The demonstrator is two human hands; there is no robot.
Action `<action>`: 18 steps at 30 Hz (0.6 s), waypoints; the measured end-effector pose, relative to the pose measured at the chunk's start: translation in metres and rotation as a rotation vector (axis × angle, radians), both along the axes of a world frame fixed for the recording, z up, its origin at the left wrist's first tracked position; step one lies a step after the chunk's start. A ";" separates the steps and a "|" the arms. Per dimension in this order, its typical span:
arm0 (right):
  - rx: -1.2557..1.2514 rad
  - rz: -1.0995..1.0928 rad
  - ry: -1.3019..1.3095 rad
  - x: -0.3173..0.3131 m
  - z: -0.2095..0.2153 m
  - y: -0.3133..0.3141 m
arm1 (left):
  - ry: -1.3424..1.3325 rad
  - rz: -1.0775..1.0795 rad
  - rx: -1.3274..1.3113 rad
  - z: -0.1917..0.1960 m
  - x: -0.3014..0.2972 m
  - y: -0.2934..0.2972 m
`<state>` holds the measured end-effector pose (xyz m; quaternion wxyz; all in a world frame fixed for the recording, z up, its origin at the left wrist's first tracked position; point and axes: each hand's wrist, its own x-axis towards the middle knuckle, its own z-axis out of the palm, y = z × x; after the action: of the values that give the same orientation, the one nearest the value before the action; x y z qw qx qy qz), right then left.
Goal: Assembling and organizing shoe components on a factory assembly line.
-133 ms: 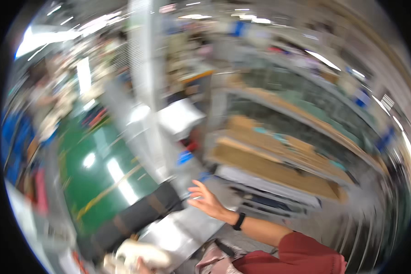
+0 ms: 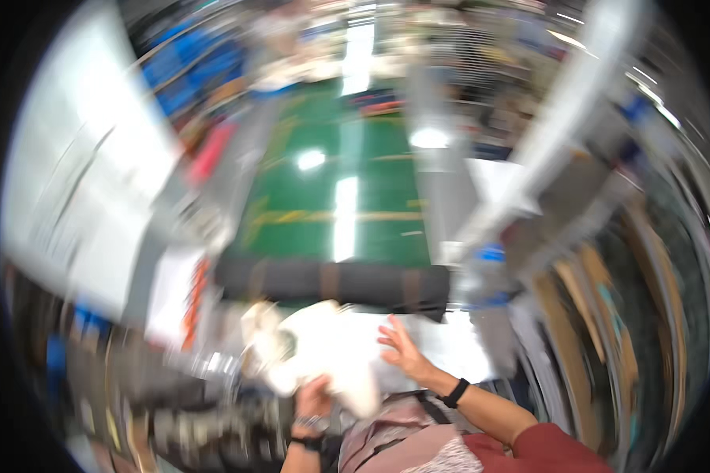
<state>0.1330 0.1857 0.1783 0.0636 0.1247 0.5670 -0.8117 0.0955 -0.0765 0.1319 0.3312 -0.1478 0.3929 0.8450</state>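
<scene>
In my left hand [image 2: 314, 394], low in the middle, the fingers close on a soft cream-white plush-like piece [image 2: 312, 335]. Glare and motion blur hide its exact shape. My right hand [image 2: 406, 352] is raised just to the right of that piece, fingers spread, with nothing in it. Both wrists wear dark bands. Beneath the plush piece lies a shiny metal surface [image 2: 457, 347]. Beyond it a thick black roller-like bar [image 2: 355, 285] with brown bands runs crosswise.
Past the black bar stretches a green conveyor belt [image 2: 379, 189] with yellow lines. A pale post [image 2: 564, 102] leans in at the right, near shelves with tan boards [image 2: 588, 296]. At the left are a white panel [image 2: 79, 158] and a blurred orange item [image 2: 193, 303].
My view has swung left, so the belt now lies straight ahead. My left hand and the plush piece sit nearer the middle. My right hand stays open, now closer to the piece.
</scene>
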 end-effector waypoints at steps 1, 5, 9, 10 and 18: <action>-0.041 0.151 0.024 -0.009 0.014 -0.028 | 0.120 0.048 -0.052 0.011 0.020 0.001; -0.409 0.387 0.137 -0.027 0.056 -0.136 | 0.185 0.320 0.186 0.071 0.063 -0.035; -0.017 0.590 0.176 -0.032 0.051 -0.241 | 0.017 0.793 0.098 0.083 0.095 -0.092; 0.116 0.595 0.361 -0.033 0.043 -0.261 | -0.040 0.863 0.146 0.089 0.100 -0.099; 0.691 0.805 0.972 -0.010 0.102 -0.418 | 0.142 1.195 0.256 0.078 0.130 -0.203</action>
<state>0.1232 -0.2319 0.2806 0.0554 -0.4564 0.7577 -0.4632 0.2257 -0.2795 0.2103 -0.2115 -0.2449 0.1585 0.9328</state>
